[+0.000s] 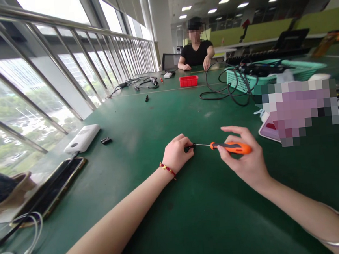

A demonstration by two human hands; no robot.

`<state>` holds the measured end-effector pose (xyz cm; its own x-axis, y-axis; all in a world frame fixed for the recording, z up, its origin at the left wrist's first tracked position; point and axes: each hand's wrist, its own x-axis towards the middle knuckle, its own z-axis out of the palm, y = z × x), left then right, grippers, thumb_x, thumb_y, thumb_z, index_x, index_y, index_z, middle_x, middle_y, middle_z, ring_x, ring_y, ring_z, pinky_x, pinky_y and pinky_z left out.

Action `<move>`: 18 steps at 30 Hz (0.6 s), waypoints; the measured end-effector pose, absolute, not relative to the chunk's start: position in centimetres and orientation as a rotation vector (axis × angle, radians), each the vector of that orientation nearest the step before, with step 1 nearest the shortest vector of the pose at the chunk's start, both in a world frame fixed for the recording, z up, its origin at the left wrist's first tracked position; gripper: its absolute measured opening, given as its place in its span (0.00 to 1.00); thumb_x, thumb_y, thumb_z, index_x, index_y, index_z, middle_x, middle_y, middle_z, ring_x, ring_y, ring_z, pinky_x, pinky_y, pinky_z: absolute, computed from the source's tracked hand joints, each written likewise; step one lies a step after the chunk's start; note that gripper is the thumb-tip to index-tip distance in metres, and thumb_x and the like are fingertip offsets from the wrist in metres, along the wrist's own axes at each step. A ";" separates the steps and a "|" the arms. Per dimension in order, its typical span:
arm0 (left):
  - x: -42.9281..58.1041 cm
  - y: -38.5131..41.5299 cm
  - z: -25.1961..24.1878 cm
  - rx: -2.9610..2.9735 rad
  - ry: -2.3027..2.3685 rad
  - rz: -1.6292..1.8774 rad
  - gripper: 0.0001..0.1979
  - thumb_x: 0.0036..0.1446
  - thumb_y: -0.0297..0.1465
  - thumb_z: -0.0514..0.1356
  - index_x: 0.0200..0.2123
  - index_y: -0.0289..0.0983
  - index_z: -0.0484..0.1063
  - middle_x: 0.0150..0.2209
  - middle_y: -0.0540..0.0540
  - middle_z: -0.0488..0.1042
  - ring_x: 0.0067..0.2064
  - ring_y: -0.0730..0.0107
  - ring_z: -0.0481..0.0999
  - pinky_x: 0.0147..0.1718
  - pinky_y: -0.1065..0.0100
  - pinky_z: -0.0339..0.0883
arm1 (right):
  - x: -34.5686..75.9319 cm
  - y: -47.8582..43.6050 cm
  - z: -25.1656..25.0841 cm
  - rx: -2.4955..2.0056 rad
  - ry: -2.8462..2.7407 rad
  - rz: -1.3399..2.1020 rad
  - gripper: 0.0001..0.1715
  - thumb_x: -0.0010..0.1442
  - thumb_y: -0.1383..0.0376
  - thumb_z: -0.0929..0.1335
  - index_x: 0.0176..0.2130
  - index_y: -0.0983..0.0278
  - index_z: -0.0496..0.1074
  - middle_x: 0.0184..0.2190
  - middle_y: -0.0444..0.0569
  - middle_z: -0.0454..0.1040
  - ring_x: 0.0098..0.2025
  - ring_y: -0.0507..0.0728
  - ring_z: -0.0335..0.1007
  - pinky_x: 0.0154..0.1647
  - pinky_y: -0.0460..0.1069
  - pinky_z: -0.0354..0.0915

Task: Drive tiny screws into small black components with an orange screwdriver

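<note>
My left hand (177, 152) is closed on a small black part (190, 147), mostly covered by the fingers, at the middle of the green table (153, 207). In my right hand (246, 159) is an orange and black screwdriver (233, 148), held by its handle between thumb and fingers, with the index finger stretched out above it. The thin metal shaft points left, and its tip meets the black part. What kind of part this is, I cannot make out.
Left of my hands lie a small black piece (106, 141), a white power bank (83, 138) and a phone (53, 188). A red tray (188, 81) stands further back. Black cables (228, 94) and a teal basket (303, 68) are at the right. Across the table sits a person (197, 53).
</note>
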<state>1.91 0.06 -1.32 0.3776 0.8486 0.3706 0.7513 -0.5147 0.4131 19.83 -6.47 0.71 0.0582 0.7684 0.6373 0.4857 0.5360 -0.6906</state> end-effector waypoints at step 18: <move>2.0 0.0 -1.4 2.459 1.451 0.829 0.02 0.47 0.27 0.58 0.26 0.37 0.70 0.32 0.50 0.71 0.33 0.71 0.72 0.31 0.72 0.65 | 20.0 -7.3 0.8 -1.033 -1.654 0.292 0.07 0.54 0.68 0.66 0.26 0.63 0.62 0.17 0.38 0.64 0.18 0.46 0.61 0.20 0.41 0.57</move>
